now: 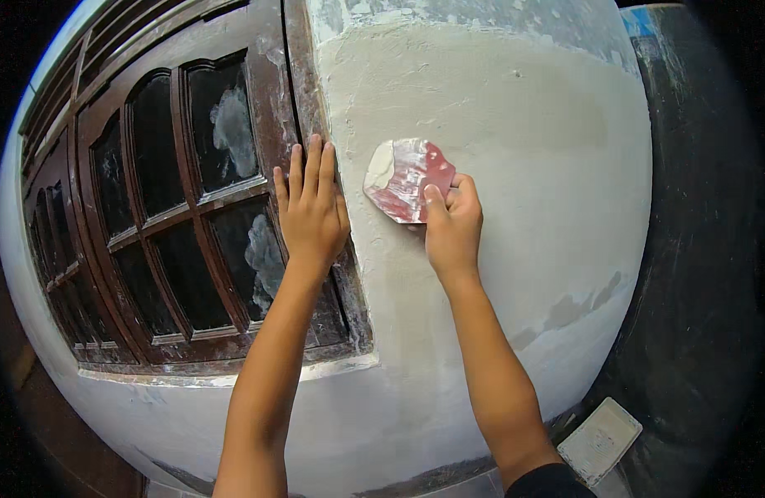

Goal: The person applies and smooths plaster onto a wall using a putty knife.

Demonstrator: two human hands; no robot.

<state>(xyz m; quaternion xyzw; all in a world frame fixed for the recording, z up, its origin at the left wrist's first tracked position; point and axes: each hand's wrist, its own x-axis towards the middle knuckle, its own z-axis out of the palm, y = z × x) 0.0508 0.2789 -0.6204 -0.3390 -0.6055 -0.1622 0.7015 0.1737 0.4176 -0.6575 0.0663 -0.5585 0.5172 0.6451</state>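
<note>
My right hand (pixel 455 224) grips a flat red putty scraper (pixel 416 187) between thumb and fingers, in front of the wall. White putty smears its face, with a thicker pale lump along its left edge. To the left, my left hand (pixel 314 203) lies flat with fingers stretched upward, against the brown wooden window frame (pixel 349 290) where it meets the wall. Behind the scraper, the wall (pixel 507 199) carries a smooth cream-coloured coat, with a darker, damp-looking patch at its upper right. Whether the scraper touches the wall I cannot tell.
A brown window (pixel 175 191) with several dark panes, some smeared white, fills the left side. Bluish, patchy wall shows above the coat. At the lower right, a whitish tray (pixel 600 440) lies on the floor beside a dark surface (pixel 698 249).
</note>
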